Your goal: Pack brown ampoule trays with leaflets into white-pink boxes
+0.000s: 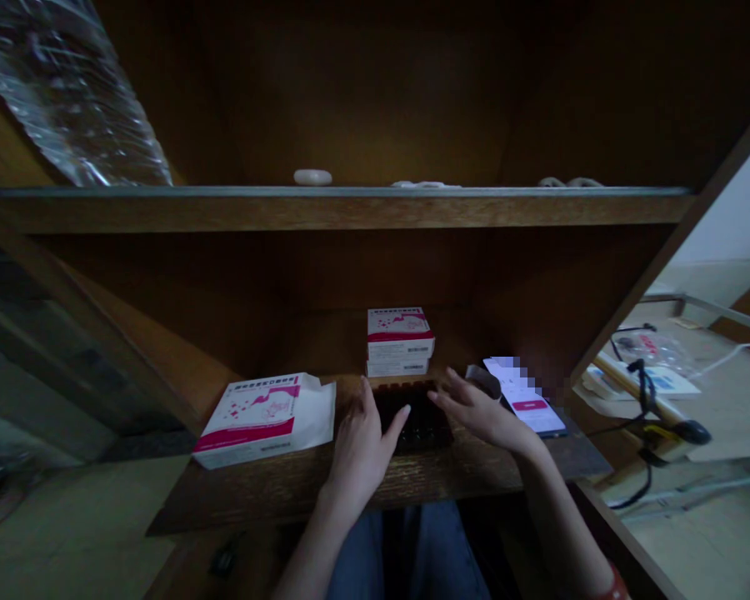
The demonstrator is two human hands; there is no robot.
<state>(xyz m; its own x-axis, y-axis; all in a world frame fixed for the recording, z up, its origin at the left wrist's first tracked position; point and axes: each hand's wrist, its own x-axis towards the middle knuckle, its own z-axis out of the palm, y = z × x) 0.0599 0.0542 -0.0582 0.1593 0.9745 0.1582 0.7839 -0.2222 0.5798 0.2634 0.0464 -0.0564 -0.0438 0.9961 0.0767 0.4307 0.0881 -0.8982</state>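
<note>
Between my two hands lies a dark brown, glossy block [416, 421] with a row of reddish bumps along its far edge; it looks like a set of small dark vials, though the dimness hides the detail. My left hand [366, 442] is at its left side, thumb spread from the fingers, and seems to touch it or rest right beside it. Over its right side hovers my right hand [478, 410], fingers stretched out and holding nothing. To the left a white and magenta box [250, 417] lies with its end flap open. Two similar boxes [400, 337] are stacked behind the block.
A phone [528, 396] with a lit screen lies right of my right hand, with a dark curled piece [482, 381] beside it. Above runs a shelf edge [350, 212] bearing small white items [312, 177] and a clear plastic-wrapped bundle [75, 100]. Cables [643, 392] hang at right.
</note>
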